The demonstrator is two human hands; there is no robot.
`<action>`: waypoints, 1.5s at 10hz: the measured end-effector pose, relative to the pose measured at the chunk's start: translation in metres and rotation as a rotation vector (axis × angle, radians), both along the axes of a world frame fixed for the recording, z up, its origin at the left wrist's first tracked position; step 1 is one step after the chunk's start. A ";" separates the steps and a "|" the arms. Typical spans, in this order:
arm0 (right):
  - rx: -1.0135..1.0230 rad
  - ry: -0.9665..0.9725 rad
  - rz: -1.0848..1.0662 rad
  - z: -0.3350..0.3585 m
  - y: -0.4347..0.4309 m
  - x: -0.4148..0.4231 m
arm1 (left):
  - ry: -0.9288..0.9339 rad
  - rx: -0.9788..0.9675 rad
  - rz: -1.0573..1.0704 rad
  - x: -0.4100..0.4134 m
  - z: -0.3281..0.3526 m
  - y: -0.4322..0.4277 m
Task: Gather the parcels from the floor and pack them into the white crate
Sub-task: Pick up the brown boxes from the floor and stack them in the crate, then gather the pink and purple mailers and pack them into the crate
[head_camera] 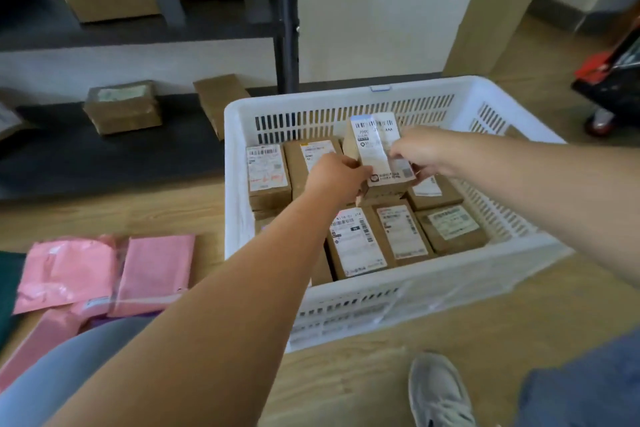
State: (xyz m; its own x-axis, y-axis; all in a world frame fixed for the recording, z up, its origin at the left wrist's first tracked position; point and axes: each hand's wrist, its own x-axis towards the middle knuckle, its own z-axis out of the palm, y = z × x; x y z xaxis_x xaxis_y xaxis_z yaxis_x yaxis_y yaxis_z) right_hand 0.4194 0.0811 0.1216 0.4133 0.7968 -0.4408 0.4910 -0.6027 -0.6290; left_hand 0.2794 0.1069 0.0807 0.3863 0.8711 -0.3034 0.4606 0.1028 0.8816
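Note:
The white slotted crate [398, 291] stands on the wooden floor in front of me, with several brown labelled cardboard parcels [356, 239] packed flat inside. Both my hands hold one more brown parcel with a long white label [377, 146] above the packed ones, toward the crate's far side. My left hand [334, 175] grips its left edge. On its right edge, my right hand [420, 149] grips it with curled fingers. Pink mailer bags [104, 270] lie on the floor left of the crate.
A dark metal shelf unit [285, 17] stands behind the crate, with brown boxes [121, 107] on its lower board and brown envelopes above. A red and black trolley [613, 80] is at the far right. My shoe [438, 392] rests on the floor near the crate's front.

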 end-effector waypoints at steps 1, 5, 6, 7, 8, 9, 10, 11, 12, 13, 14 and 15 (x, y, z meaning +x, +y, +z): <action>-0.049 0.016 -0.017 -0.023 -0.012 0.026 | 0.078 0.008 -0.082 0.033 -0.020 -0.006; -0.293 -0.096 0.035 -0.108 -0.008 0.065 | 0.458 0.055 -0.241 0.086 -0.095 0.001; -0.299 -0.204 0.171 -0.124 -0.004 0.066 | 0.502 0.119 -0.228 0.081 -0.098 0.007; -0.338 -0.291 0.180 -0.129 0.003 0.062 | 0.481 0.131 -0.194 0.076 -0.098 0.009; -0.360 -0.387 0.222 -0.123 0.007 0.060 | 0.426 0.125 -0.153 0.067 -0.088 0.012; -0.236 -0.419 0.151 -0.107 0.006 0.055 | 0.312 0.180 -0.075 0.049 -0.068 0.011; 0.007 -0.343 0.080 -0.087 0.010 0.034 | 0.265 0.329 0.018 0.020 -0.046 0.015; 0.182 -0.255 0.034 -0.070 0.014 -0.004 | 0.215 0.467 0.165 -0.018 -0.026 0.020; 0.331 -0.206 0.047 -0.059 0.024 -0.056 | 0.169 0.552 0.354 -0.067 -0.009 0.024; 0.444 -0.143 0.158 -0.044 0.040 -0.128 | 0.215 0.542 0.551 -0.139 -0.008 0.036; 0.481 -0.104 0.244 -0.036 0.054 -0.183 | 0.305 0.379 0.651 -0.198 -0.024 0.044; 0.449 -0.039 0.339 -0.033 0.062 -0.243 | 0.344 0.201 0.770 -0.260 -0.045 0.040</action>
State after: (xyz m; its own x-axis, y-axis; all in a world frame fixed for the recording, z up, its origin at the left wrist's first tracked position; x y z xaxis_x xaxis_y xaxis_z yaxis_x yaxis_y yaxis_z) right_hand 0.1764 0.1432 0.0885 0.1108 0.9937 -0.0178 0.6388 -0.0849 -0.7647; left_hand 0.0197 0.1467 0.0356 -0.4176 0.9023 -0.1077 0.5712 0.3528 0.7411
